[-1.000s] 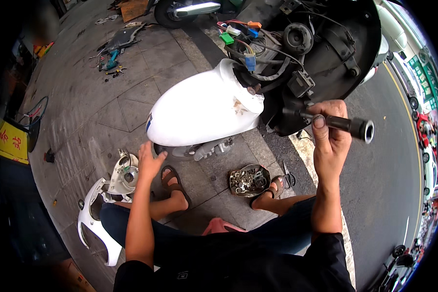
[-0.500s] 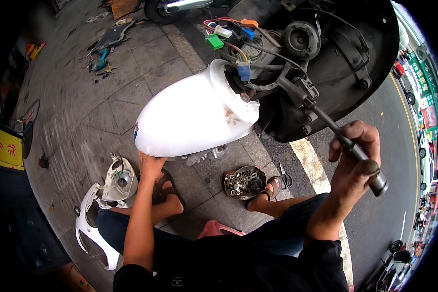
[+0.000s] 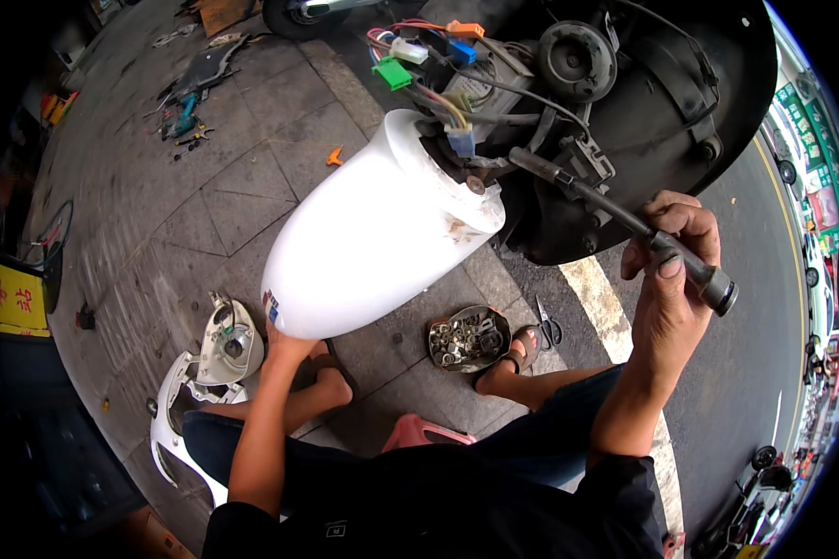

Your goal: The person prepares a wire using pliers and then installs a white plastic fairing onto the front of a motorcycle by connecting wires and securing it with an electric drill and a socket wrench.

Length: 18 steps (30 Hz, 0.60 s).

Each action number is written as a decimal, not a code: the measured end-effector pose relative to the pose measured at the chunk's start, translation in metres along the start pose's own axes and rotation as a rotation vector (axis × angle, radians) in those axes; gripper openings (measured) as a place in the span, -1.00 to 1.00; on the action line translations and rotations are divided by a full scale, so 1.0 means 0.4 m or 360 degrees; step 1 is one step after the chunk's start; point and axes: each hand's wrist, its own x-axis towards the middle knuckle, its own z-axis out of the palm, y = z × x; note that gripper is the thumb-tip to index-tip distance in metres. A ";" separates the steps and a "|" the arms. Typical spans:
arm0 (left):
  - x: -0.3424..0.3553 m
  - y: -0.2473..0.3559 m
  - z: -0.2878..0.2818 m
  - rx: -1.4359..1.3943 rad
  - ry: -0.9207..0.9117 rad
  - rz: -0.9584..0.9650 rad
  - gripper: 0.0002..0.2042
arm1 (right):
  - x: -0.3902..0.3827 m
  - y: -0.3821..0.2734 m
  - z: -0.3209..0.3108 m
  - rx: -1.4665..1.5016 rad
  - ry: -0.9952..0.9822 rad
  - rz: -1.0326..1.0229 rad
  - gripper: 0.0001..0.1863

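Observation:
A white scooter front fender [image 3: 364,242] slants toward me below the dark body. My left hand [image 3: 289,347] holds its near tip, fingers mostly hidden beneath it. In my right hand [image 3: 676,252] is a long dark socket wrench [image 3: 615,207], pinched between thumb and fingers close to its wide cylindrical end. The wrench's far end reaches across the black underside panel [image 3: 662,130] beside the fender's upper rim. A rusty bolt head [image 3: 475,184] shows at that rim.
Loose wire connectors [image 3: 391,73] and a round horn [image 3: 578,61] sit above the fender. By my feet are a tin of small hardware [image 3: 508,349] and scissors [image 3: 550,326]. White body panels [image 3: 228,345] lie at left; a pink stool [image 3: 410,430] shows below me.
The fender's near tip has swung downward toward me, with my left hand under it. My right hand and the wrench's near end have risen. An orange object has come into view beside the fender.

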 end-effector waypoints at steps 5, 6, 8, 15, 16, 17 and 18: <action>-0.064 0.045 -0.011 0.0216 -0.0103 0.0119 -0.54 | -0.004 -0.021 0.012 0.0139 0.0146 -0.0187 -0.48; -0.069 0.041 -0.007 0.0151 -0.0172 0.0080 -0.56 | -0.013 -0.034 0.005 0.0137 0.0153 -0.0239 -0.45; -0.082 0.029 0.006 0.0179 -0.0280 0.0027 -0.56 | -0.036 -0.043 0.000 0.0274 0.0133 -0.0316 -0.35; -0.118 0.030 0.064 -0.0601 -0.0103 -0.0364 -0.39 | -0.120 0.054 0.094 -0.0229 -0.0490 0.1632 -0.67; -0.127 0.042 0.065 -0.0546 0.0019 -0.0368 -0.37 | -0.115 0.054 0.088 -0.0033 -0.0468 0.1536 -0.66; -0.132 0.055 0.063 -0.0551 0.0004 -0.0384 -0.34 | -0.109 0.049 0.079 -0.0015 -0.0347 0.1637 -0.64; -0.138 0.068 0.058 -0.0527 -0.0041 -0.0405 -0.35 | -0.102 0.035 0.059 0.0080 -0.0350 0.1458 -0.55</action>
